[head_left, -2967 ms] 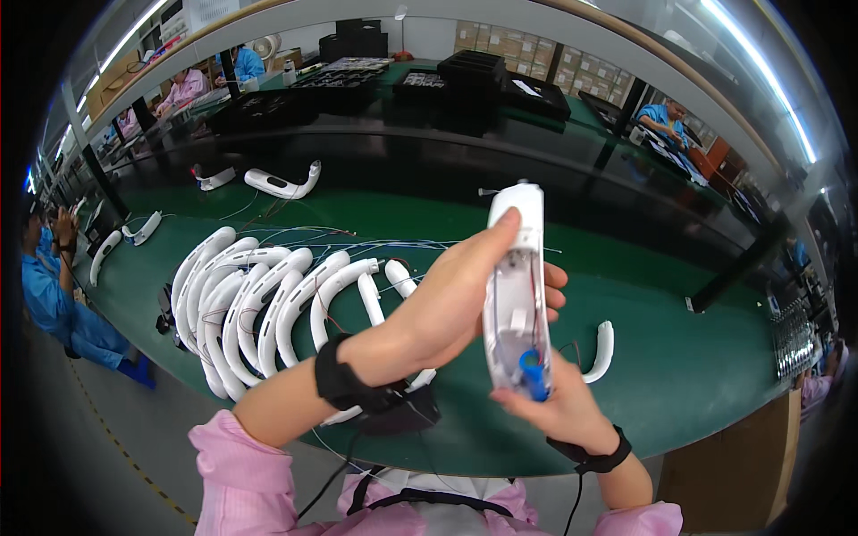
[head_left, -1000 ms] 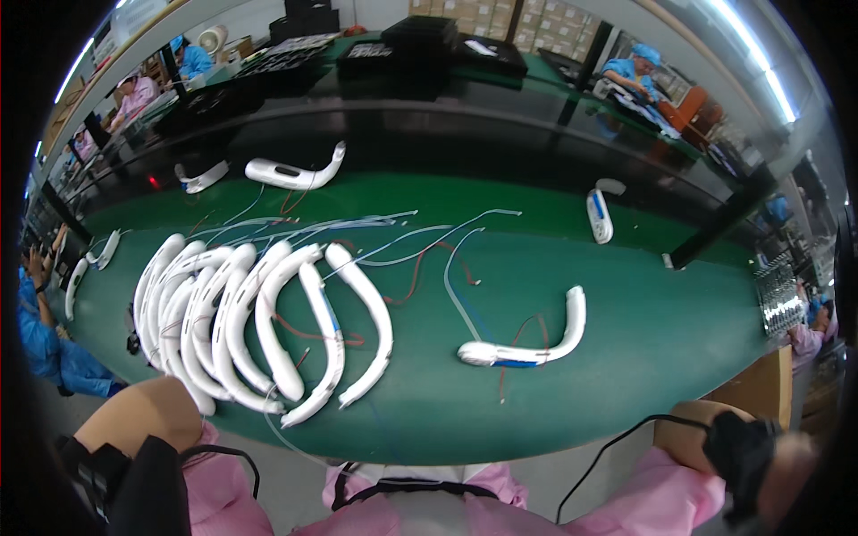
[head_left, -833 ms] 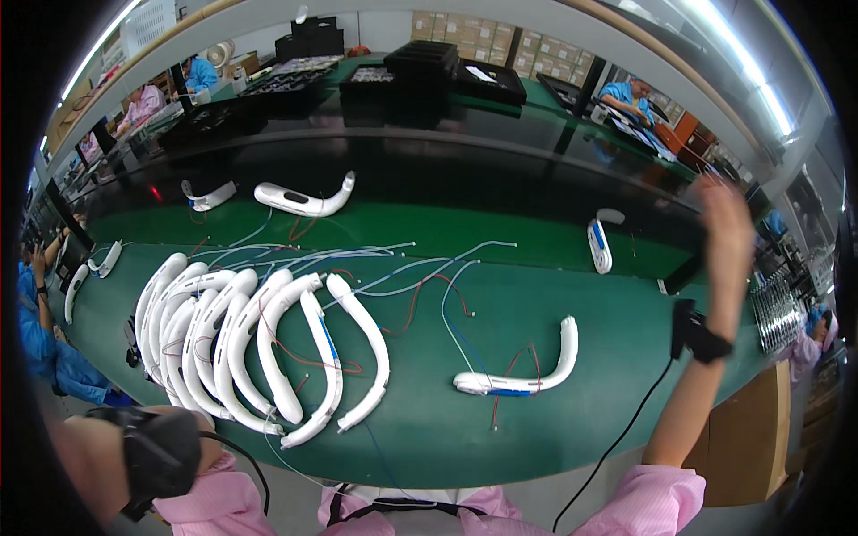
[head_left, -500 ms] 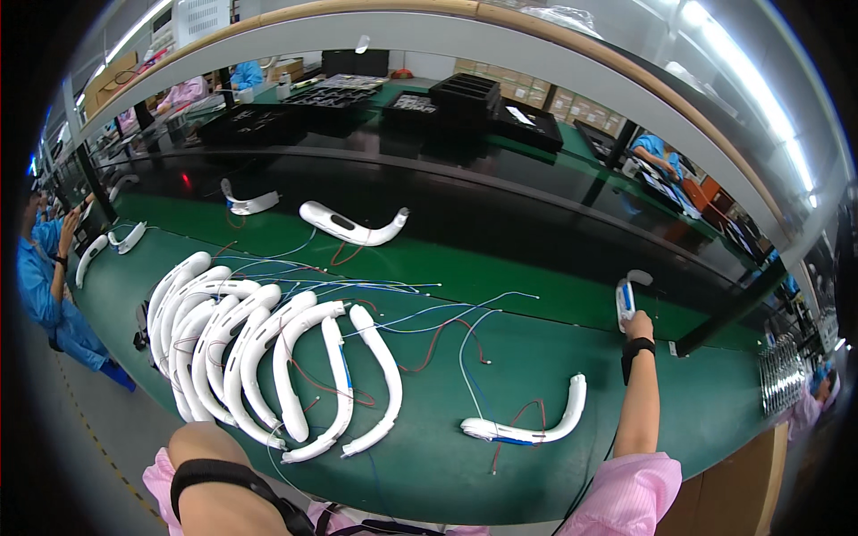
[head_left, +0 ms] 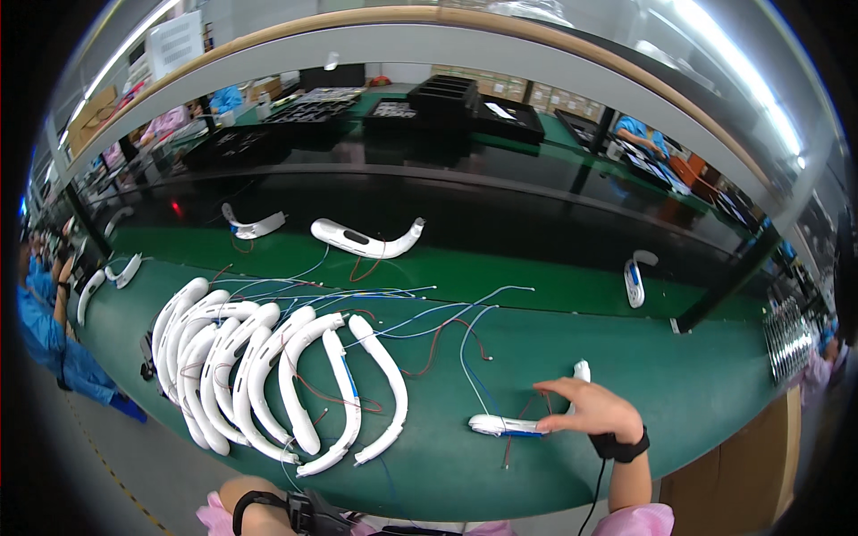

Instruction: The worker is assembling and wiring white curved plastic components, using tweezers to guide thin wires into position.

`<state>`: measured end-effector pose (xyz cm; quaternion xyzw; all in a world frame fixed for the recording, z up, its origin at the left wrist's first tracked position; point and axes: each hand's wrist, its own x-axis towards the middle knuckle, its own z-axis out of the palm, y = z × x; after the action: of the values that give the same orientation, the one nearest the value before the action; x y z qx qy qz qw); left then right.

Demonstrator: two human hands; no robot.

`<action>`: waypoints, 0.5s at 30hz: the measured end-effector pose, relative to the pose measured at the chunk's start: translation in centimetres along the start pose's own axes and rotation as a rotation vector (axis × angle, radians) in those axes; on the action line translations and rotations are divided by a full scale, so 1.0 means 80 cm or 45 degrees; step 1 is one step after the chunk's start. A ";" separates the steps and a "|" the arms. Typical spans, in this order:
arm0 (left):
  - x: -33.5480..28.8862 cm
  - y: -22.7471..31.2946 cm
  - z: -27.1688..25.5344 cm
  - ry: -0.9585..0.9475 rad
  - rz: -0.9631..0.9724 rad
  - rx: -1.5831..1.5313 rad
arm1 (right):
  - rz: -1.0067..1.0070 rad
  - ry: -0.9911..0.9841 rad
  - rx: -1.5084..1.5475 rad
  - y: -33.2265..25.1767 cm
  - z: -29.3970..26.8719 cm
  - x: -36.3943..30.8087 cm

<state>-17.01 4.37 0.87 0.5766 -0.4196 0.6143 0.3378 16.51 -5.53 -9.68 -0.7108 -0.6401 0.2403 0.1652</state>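
My right hand [head_left: 594, 413] hovers over or touches a white curved plastic housing [head_left: 490, 425] with a blue strip and thin wires. Thumb and fingers are spread apart, and the hand covers the housing's middle. At the lower edge, my left hand [head_left: 246, 491] shows only in part beside a black wrist strap; its fingers are hidden. Left of centre, several white curved housings [head_left: 299, 366] lie overlapped in a row, with blue, white and red wires trailing to the right. Farther right, another white housing [head_left: 634, 284] with a blue mark rests alone on the green strip.
Beyond the green table [head_left: 438, 482], more white housings [head_left: 368, 238] lie on the dark green strip. A black post [head_left: 728, 279] stands at the right, near stacked clear trays [head_left: 790, 348]. An overhead rail [head_left: 429, 29] crosses the top. Co-workers sit at both sides.
My right hand has let go of the housing on the far green strip and come back toward me, over the near housing. My left arm has moved lower. The view has shifted slightly.
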 end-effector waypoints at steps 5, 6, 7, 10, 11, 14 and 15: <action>-0.099 0.037 -0.031 -0.174 -1.733 0.005 | 0.192 0.176 0.038 0.004 0.069 -0.035; -0.108 0.020 -0.013 -0.161 -2.028 0.060 | 0.129 0.290 -0.024 -0.003 0.080 -0.035; -0.126 0.000 0.006 -0.137 -2.321 0.134 | 0.129 0.287 -0.017 -0.007 0.089 -0.033; -0.170 -0.026 0.016 -0.877 -2.298 0.179 | -0.029 0.417 -0.253 -0.004 0.107 -0.030; -0.179 -0.031 0.013 -0.877 -2.295 0.178 | -0.029 0.418 -0.255 -0.006 0.105 -0.034; -0.197 -0.049 -0.004 -0.223 -2.526 0.011 | -0.075 0.326 -0.045 -0.027 0.079 -0.044; -0.194 -0.049 -0.015 -0.155 -2.580 -0.106 | -0.193 0.196 -0.007 -0.049 0.060 -0.044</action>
<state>-12.39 8.19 -13.98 0.6789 0.2290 -0.0066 0.6976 10.34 -8.87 -11.07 -0.6772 -0.6780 0.1702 0.2297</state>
